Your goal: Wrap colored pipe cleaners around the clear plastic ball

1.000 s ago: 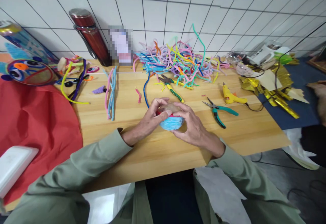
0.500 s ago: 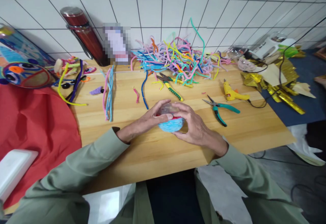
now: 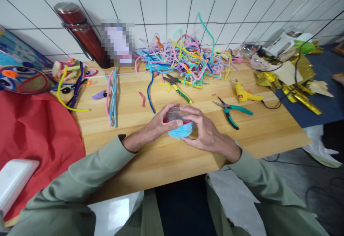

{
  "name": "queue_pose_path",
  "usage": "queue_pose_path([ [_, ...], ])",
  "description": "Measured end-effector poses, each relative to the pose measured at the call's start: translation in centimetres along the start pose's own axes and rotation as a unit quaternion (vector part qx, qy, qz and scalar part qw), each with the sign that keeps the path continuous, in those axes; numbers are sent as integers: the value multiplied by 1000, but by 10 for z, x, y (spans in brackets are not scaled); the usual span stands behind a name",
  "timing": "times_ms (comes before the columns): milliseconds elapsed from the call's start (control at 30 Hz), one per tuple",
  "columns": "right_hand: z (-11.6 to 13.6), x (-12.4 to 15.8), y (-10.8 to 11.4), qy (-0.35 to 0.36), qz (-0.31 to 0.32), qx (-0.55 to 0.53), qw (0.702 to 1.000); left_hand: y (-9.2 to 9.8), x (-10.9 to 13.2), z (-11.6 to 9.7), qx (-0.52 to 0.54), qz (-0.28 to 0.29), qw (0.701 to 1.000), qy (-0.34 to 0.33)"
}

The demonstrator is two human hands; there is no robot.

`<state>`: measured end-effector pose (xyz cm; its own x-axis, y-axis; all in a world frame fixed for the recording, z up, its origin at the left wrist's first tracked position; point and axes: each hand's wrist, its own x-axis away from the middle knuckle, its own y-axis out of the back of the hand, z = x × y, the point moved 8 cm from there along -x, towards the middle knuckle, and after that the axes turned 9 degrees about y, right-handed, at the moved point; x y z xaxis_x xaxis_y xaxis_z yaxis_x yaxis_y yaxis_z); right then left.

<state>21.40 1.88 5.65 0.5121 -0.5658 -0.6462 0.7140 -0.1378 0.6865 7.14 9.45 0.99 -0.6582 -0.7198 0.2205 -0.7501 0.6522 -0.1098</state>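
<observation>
Both hands close around a small ball whose lower half is wound in light blue fuzzy wire, with a red band above it and a clear dome on top. The left hand curls over the near left side, its thumb pressed across the red band and its fingers laid on the dome. The right hand cups the right side, its fingers arched over the top and touching the clear shell. The ball rests on the wooden table, near the middle of its front edge, pinched between the two hands. Just beyond the hands a dark blue pipe cleaner lies on the wood, with yellow-handled pliers beside it. To the right lie teal-handled pliers, and past them a yellow glue gun with its cord trailing right. A bundle of pink and blue pipe cleaners lies to the left. A big tangled heap of coloured pipe cleaners sits against the tiled wall, with a red flask leaning to its left. A red sheet covers the left end, and crumpled gold foil lies far right.
</observation>
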Motion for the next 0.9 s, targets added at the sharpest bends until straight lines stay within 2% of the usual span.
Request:
queue_pose_path([
  [367,1,1,-2,2,-18,-2,1000,-1,3,0,-22,-22,999,-17],
  [700,10,-6,4,31,-27,-7,999,-3,2,-10,-71,-8,996,-57],
  [800,12,-2,4,25,-26,6,999,-2,4,-10,-93,-27,991,-88],
  [900,12,5,2,27,-24,33,999,-4,11,-13,-134,-56,978,-149],
])
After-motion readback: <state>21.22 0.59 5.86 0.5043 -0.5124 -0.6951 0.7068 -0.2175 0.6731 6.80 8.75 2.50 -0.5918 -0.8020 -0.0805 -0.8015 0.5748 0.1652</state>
